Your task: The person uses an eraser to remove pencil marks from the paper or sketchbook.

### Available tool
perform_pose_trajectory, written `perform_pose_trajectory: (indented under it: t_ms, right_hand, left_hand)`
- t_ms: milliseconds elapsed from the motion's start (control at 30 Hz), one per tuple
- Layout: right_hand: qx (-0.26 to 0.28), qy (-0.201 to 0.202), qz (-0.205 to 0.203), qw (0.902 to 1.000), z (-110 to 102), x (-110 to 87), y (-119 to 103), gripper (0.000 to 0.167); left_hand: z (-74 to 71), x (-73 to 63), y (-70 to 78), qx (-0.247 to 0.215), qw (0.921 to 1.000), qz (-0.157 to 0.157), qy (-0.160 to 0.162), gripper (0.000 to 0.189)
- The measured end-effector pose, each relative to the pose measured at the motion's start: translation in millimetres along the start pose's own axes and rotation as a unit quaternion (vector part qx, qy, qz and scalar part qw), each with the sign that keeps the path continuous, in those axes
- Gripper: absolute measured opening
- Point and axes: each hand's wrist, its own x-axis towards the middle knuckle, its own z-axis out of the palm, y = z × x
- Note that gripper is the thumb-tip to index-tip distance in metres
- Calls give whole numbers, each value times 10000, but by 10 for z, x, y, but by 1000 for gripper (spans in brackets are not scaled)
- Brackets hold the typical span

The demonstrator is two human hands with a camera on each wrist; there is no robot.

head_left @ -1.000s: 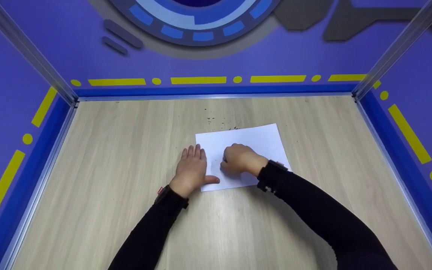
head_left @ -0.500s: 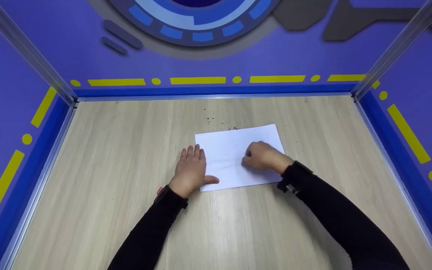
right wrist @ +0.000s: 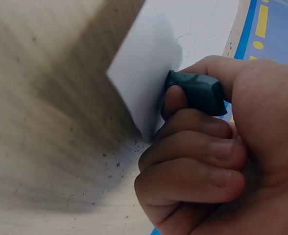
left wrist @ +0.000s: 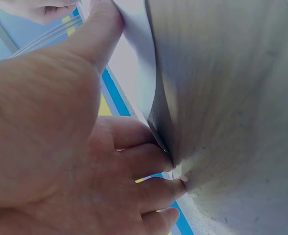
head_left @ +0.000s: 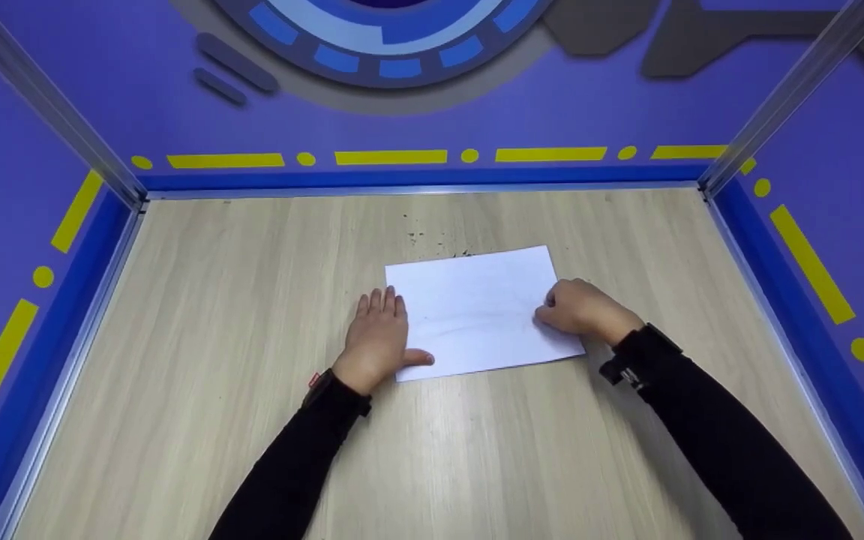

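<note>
A white sheet of paper [head_left: 469, 300] with faint grey smudges lies slightly askew on the wooden table. My left hand [head_left: 376, 337] presses its left side flat, fingers straight and thumb spread over the sheet. The left wrist view shows the paper's near edge [left wrist: 139, 58] lifted a little beside that thumb. At the sheet's right edge, my right hand [head_left: 586, 306] pinches a dark green eraser [right wrist: 200, 93] between thumb and index finger, its tip at the paper. The other fingers are curled in. In the head view the hand hides the eraser.
Dark eraser crumbs [head_left: 462, 253] are scattered on the table [head_left: 289, 262] behind the paper, and more specks [right wrist: 112, 166] show below its corner in the right wrist view. Blue printed walls [head_left: 402, 135] with metal-framed edges enclose the back and both sides.
My right hand has swept rightward across the paper with the eraser, from near the left-middle to the right edge. The left hand has stayed in place on the sheet.
</note>
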Motion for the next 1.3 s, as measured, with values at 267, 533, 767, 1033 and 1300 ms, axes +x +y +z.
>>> perform_pose_trajectory:
  t_ms: [267, 533, 767, 1033, 1300]
  right_hand:
    - [-235, 369, 2, 9990, 72, -107, -99, 28]
    - [-9, 335, -382, 9987, 176, -65, -472, 36]
    - [-406, -94, -1039, 9937, 414, 63, -1177, 37]
    - [-635, -368, -1250, 9894, 558, 189, -1558, 28]
    - [-171, -498, -1272, 9905, 486, 237, -1317, 38]
  left_hand:
    - [29, 23, -3, 65, 9999, -36, -79, 127]
    - [-21, -3, -8, 58, 9999, -75, -82, 128]
    - [-27, -5, -7, 55, 9999, -71, -112, 130]
    - [-45, 24, 16, 16, 9999, 36, -113, 128]
    - [-20, 12, -27, -46, 10000, -42, -50, 130]
